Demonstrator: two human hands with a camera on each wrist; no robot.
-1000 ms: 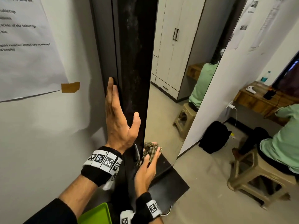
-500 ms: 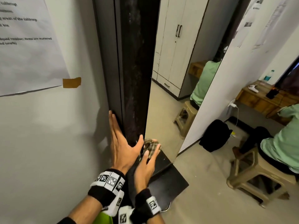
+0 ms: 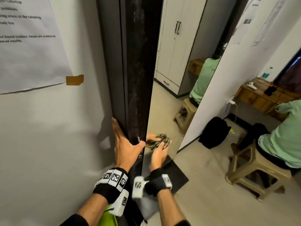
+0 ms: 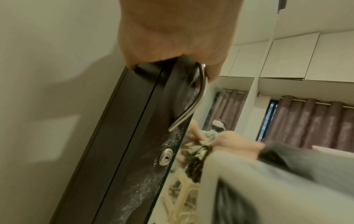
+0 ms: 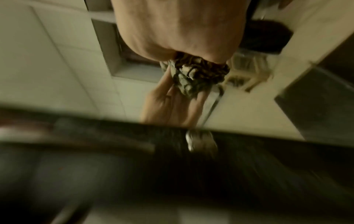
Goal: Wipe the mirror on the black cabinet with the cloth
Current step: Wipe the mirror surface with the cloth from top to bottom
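While your right hand presses a bunched, patterned cloth against the mirror, your left hand braces the black cabinet.

Low in the centre of the head frame, your right grip is closed round the cloth, which touches the glass near the mirror's lower left edge; its reflection meets it there. Your left grip lies wide, fingers straight along the cabinet's side edge just left of centre, thumb reaching across the dusty front beside the metal handle, with the keyhole lock just below. At the upper left a paper sheet is taped to the wall. At the lower right a person in a green shirt sits on a plastic stool.
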